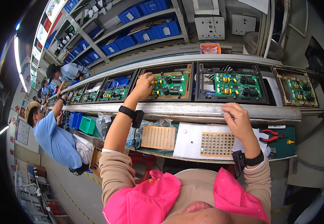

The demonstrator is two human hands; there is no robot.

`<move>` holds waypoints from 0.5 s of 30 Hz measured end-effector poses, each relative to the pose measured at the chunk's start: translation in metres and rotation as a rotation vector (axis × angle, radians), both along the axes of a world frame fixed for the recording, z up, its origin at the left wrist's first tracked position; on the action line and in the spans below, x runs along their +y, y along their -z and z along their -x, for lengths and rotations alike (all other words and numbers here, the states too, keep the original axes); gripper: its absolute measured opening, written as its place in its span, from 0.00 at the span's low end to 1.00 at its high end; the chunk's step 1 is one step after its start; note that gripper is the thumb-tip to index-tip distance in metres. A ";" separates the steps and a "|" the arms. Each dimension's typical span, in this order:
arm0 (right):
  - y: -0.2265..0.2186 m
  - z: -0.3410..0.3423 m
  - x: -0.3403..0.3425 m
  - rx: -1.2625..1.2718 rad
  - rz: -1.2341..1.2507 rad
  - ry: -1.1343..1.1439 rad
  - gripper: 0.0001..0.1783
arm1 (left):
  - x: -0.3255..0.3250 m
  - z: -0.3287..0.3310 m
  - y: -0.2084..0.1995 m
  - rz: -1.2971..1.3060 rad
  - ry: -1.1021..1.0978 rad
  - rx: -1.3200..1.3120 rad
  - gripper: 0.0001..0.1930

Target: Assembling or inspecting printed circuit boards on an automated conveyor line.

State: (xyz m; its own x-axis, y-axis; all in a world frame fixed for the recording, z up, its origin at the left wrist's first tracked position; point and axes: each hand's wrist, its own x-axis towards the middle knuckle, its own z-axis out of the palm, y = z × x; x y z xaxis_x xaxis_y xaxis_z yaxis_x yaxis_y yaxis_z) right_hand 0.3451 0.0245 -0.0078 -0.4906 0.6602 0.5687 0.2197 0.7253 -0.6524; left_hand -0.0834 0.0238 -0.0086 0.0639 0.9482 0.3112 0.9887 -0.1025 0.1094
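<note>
Head view, near rail (184,109) as landmark. Left hand (144,86) reaches over the near rail onto the left end of a green circuit board (176,79), fingers bent down and covering that end; can't tell if they pinch a part. Board sits just beyond the near rail in a tan frame (188,76). Right hand (237,117) is at the near rail's front edge, farther right, fingers curled, thumb side toward the left; can't tell whether the tips meet or hold something.

Beyond the near rail, going right: second green board (236,90) in a black frame (200,89), then third green board (300,91). Orange bin (210,48) farther back.

This side of the near rail: perforated tan tray (158,138), white sheet (187,143), grid tray (217,143) of small parts, red-handled pliers (272,136), marker (276,127). Green bin (87,125) and blue bin (75,120) near its left stretch, with a co-worker (57,136) in blue beside them.

In the way: left forearm crosses and hides some of the near rail; right forearm comes between grid tray and pliers.
</note>
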 end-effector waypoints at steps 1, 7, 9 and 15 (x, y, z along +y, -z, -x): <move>0.000 0.000 0.000 0.001 0.000 -0.005 0.08 | -0.001 -0.001 -0.001 -0.005 0.024 -0.024 0.20; 0.000 -0.001 0.001 -0.005 -0.004 0.008 0.08 | 0.002 -0.044 -0.021 0.082 0.106 0.035 0.22; -0.001 0.000 0.000 0.007 0.020 0.004 0.08 | 0.004 -0.046 -0.021 0.116 0.069 0.100 0.23; 0.000 0.000 0.000 0.001 0.000 -0.005 0.08 | 0.010 -0.040 -0.018 0.138 0.046 -0.097 0.22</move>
